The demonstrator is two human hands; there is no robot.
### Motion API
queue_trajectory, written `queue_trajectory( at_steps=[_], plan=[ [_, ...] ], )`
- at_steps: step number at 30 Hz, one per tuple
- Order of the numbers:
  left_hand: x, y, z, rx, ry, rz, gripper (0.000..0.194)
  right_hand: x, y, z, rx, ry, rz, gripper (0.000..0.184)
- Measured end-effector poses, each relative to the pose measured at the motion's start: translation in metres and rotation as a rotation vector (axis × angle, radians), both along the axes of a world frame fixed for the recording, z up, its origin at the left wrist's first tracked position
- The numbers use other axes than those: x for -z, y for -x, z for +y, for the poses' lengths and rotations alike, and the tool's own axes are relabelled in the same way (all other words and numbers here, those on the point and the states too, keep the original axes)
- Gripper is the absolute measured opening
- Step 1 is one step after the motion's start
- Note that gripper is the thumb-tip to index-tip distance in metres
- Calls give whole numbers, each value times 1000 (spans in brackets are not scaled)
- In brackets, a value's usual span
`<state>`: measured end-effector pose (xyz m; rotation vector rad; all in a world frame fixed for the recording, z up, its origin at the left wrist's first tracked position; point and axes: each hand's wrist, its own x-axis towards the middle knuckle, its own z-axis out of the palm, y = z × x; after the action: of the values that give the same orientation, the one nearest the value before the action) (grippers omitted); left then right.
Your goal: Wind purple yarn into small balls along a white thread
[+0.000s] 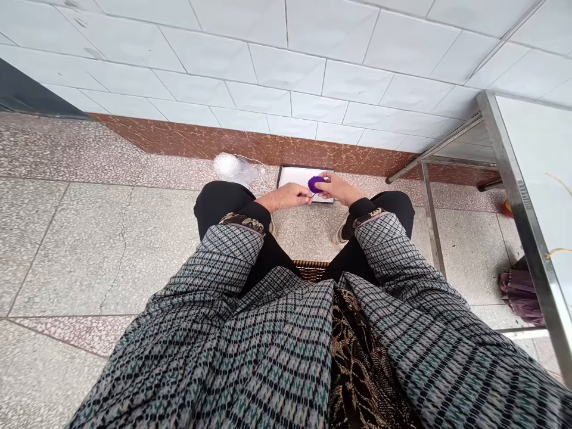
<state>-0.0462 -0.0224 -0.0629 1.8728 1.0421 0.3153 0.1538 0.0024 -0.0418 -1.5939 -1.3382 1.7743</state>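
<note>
A small ball of purple yarn [315, 184] is held in the fingers of my right hand [335, 187], between my knees. My left hand [289, 196] is closed in a pinch just left of the ball. A short purple strand seems to run from the ball to those fingertips. Beneath both hands, a shallow white tray with a dark rim [295, 174] lies on the floor near the wall. To its left sits a ball of white yarn [227, 166] with clear plastic around it, and loose white strands trail toward the tray.
A white tiled wall [308, 106] with a brown skirting strip rises ahead. On the right stands a metal-framed table [507, 155] with its legs on the floor. A folded dark purple umbrella-like bundle [521, 295] lies under it. I sit on a woven seat [310, 271].
</note>
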Motion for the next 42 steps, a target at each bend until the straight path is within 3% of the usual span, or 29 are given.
queue_trajectory(
  at_steps=[3, 7, 12, 15, 18, 21, 24, 27, 30, 34, 36, 39, 42],
  plan=[
    [3, 2, 2, -47, -48, 27, 19, 3, 1, -2, -130, 34, -130, 29],
    [4, 5, 3, -147, -179, -2, 19, 2, -3, -3, -331, 117, -148, 27],
    [7, 6, 7, -242, -240, -26, 16, -5, -8, -5, -430, 188, 153, 32],
    [9, 5, 7, -280, -182, 7, 17, -10, -9, -3, -291, 140, 380, 38],
    [7, 4, 5, -187, -54, 39, 20, -9, -8, 0, -61, 56, 474, 38],
    [5, 2, 1, -17, 74, 19, 18, -2, -4, 4, 60, -6, 382, 34],
    [5, 1, 0, 86, 113, -8, 16, 8, -1, 6, 75, -90, 159, 31],
    [6, 3, 1, 58, 23, -19, 16, 16, -2, 6, -49, -113, -45, 32],
    [6, 5, 3, -102, -116, -27, 17, 15, -5, 4, -273, -37, -132, 31],
    [6, 6, 6, -229, -213, -61, 16, 5, -9, -1, -465, 95, 40, 27],
    [8, 6, 8, -275, -219, -55, 15, 1, -9, -2, -443, 121, 207, 30],
    [10, 7, 9, -362, -179, -29, 17, -4, -8, 0, -253, 74, 416, 39],
    [8, 7, 7, -285, -95, -18, 17, -6, -7, 4, -19, -1, 497, 43]
  ],
)
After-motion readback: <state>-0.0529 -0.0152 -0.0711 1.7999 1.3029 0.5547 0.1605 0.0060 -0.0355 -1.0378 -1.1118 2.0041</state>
